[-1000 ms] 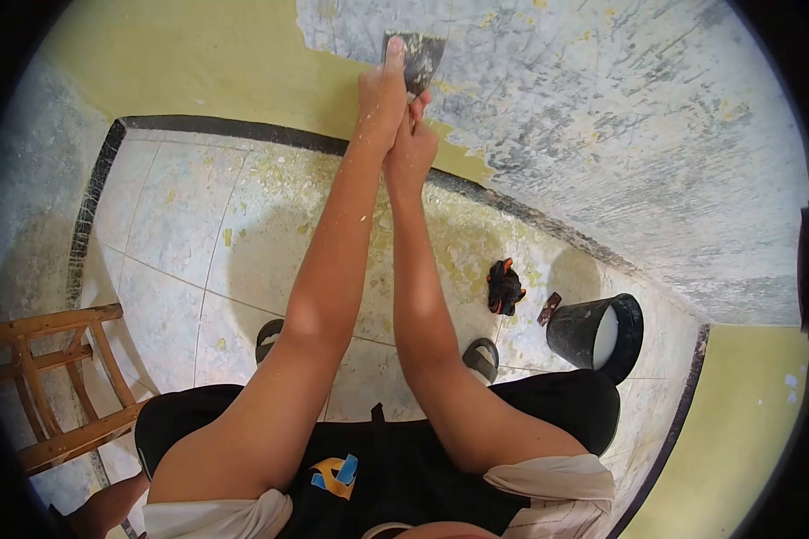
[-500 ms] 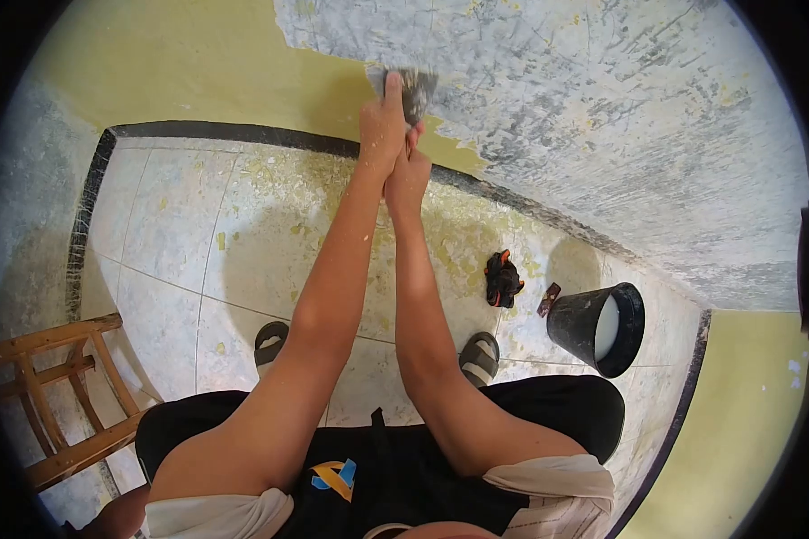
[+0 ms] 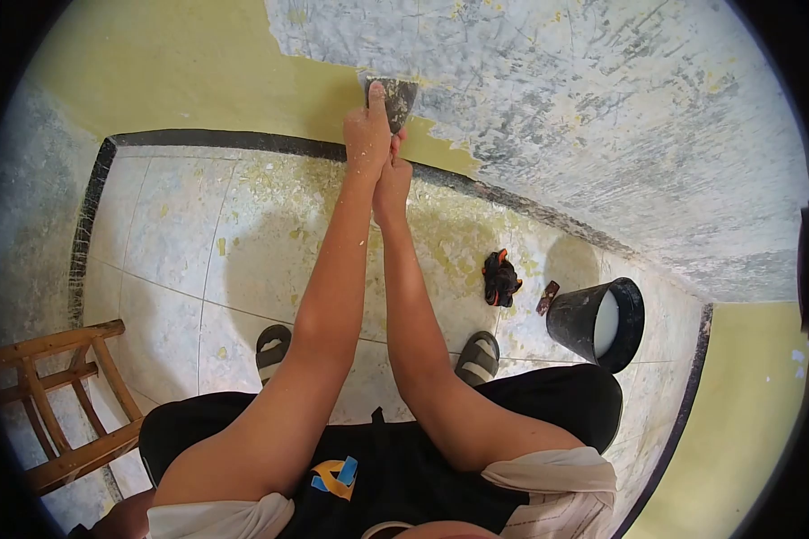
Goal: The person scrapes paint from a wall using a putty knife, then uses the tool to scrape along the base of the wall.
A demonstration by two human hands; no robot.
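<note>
My left hand [image 3: 368,136] and my right hand [image 3: 393,187] are both closed around a paint scraper [image 3: 395,101], the right one lower on its handle. My left thumb lies along the blade, which is speckled with paint bits. The blade rests against the wall, at the ragged border between yellow paint [image 3: 198,67] and the bare grey-white patch [image 3: 593,117]. Most of the handle is hidden by my fingers. Small flecks stick to my left hand and forearm.
Yellow paint flakes [image 3: 287,193] litter the tiled floor below the wall. To the right stand a black bucket [image 3: 573,322] with whitish liquid, a small dark reddish piece [image 3: 548,297] and a bunched black-and-orange item [image 3: 500,278]. A wooden stool [image 3: 81,458] is at left.
Both hands and the scraper have shifted a little left and slightly down along the paint border. My grip stays the same. The view has also moved slightly.
</note>
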